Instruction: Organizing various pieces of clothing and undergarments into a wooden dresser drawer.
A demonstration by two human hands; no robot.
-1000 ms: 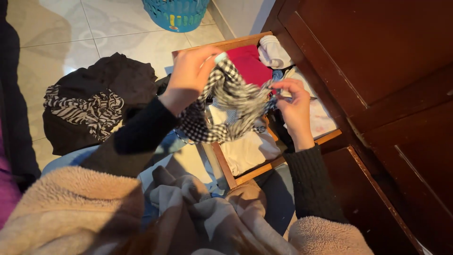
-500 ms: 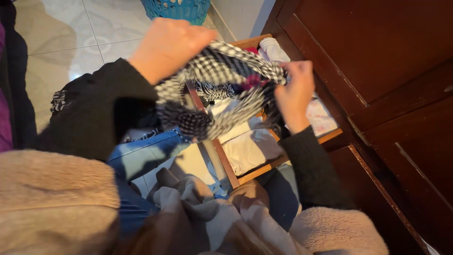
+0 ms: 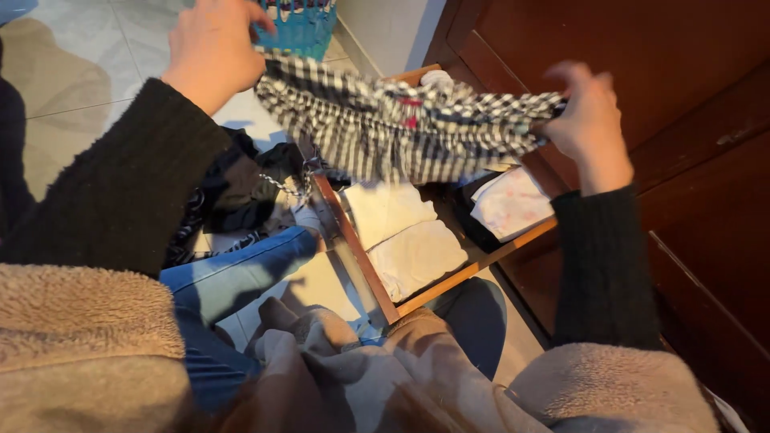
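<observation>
While blurred, perhaps taut: one checked cloth (image 3: 401, 132), two hands' fingers (image 3: 241, 20).

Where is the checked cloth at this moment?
In the head view, the checked cloth hangs stretched between the left hand and right hand, above the open drawer.

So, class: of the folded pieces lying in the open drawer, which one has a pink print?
The pink-printed white cloth at the drawer's right end; the two cream folded pieces beside it are plain.

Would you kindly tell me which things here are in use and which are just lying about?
In hand: checked garment, left hand, right hand, open wooden drawer.
Lying about: blue laundry basket, dark clothes pile, folded white cloths.
</observation>
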